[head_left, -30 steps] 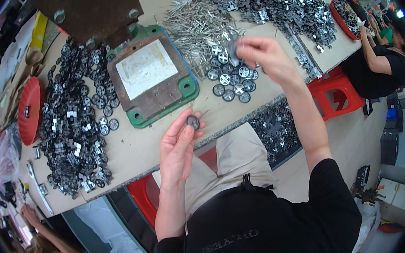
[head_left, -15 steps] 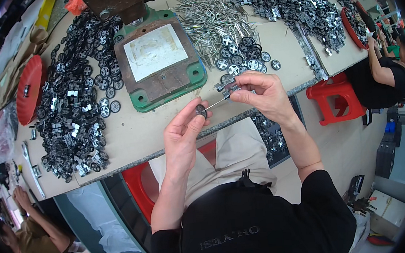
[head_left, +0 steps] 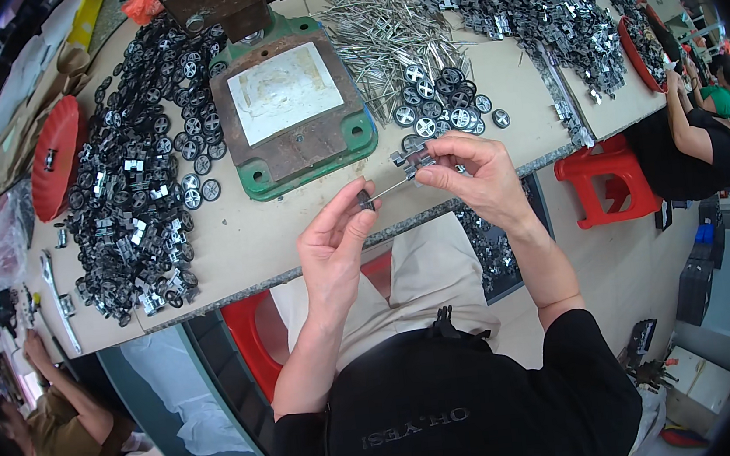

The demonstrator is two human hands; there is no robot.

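My left hand (head_left: 336, 235) pinches a small black toy wheel (head_left: 365, 200) between thumb and fingertips. A thin metal axle (head_left: 393, 187) runs from the wheel toward my right hand (head_left: 476, 173). That hand is closed on a small black-and-silver plastic chassis part (head_left: 409, 160), partly covered by its fingers. Wheel and axle touch; whether the axle passes into the chassis part is hard to tell. Both hands are just above the table's near edge, in front of the green-based press (head_left: 302, 171).
Loose wheels (head_left: 460, 119) and a heap of metal axles (head_left: 390, 28) lie right of the press. Chassis parts (head_left: 529, 10) pile up at the far right. Left are more wheels and assembled pieces (head_left: 127, 224), a red dish (head_left: 57, 158) and a wrench (head_left: 57, 301). Other people sit at both sides.
The wheel in my left hand has turned from showing its face to nearly edge-on. My right hand keeps its hold on the chassis part. The whole view has shifted slightly.
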